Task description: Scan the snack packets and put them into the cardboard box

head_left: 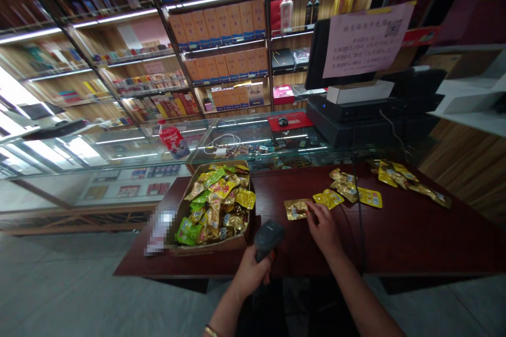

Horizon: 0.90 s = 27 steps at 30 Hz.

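My left hand (253, 271) is wrapped around the handle of a dark barcode scanner (269, 236), held over the front part of the table with its head tilted up. With its fingertips my right hand (322, 226) pinches the right end of a gold snack packet (294, 209), which lies on the dark red table (411, 237). Just beyond that hand are a yellow snack packet (329, 198) and several more gold ones (343, 184). A cardboard box (213, 248) heaped with gold, yellow and green packets (217, 200) stands left of the scanner.
More packets (399, 175) lie at the back right. A black cable (359, 216) hangs down across the table. Behind it is a glass counter (253, 155) with a mouse (283, 121), a red bottle (174, 139) and a monitor (318, 58). Stocked shelves (221, 45) line the wall.
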{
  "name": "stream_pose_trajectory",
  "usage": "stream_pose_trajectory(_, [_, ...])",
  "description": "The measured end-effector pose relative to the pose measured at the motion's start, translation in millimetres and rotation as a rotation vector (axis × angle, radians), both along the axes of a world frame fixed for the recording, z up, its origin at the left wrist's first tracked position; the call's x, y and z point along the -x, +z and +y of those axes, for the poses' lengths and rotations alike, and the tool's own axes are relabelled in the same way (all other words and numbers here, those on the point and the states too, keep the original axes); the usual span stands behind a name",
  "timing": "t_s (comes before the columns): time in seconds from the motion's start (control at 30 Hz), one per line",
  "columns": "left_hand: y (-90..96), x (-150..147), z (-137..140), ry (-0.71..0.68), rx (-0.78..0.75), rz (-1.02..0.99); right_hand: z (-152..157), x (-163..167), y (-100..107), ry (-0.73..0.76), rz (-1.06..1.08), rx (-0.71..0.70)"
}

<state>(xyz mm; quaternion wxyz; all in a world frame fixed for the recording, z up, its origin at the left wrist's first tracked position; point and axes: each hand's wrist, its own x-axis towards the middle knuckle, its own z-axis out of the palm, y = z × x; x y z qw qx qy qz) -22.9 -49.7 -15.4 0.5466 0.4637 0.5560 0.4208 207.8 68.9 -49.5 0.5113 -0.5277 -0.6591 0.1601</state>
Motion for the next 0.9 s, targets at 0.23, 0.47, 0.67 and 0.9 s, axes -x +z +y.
stream_pose_trajectory(0.23, [1.1,-4.2,2.5,0.015,0.017,-0.041,9.4,12.4,32.1,-0.025,0.264,0.081])
stream_pose_trajectory(0.47, [3.5,-3.0,-0.1,0.002,-0.007,-0.050,-17.0,111.5,117.8,0.471,0.060,-0.169])
stream_pose_trajectory(0.67, [2.4,-3.7,-1.0,0.065,-0.008,-0.042,-26.0,192.8,158.7,0.661,-0.277,-0.265])
stream_pose_trajectory(0.9, [2.8,-1.3,-1.0,0.020,-0.002,-0.048,2.9,114.5,114.8,0.347,-0.153,-0.101])
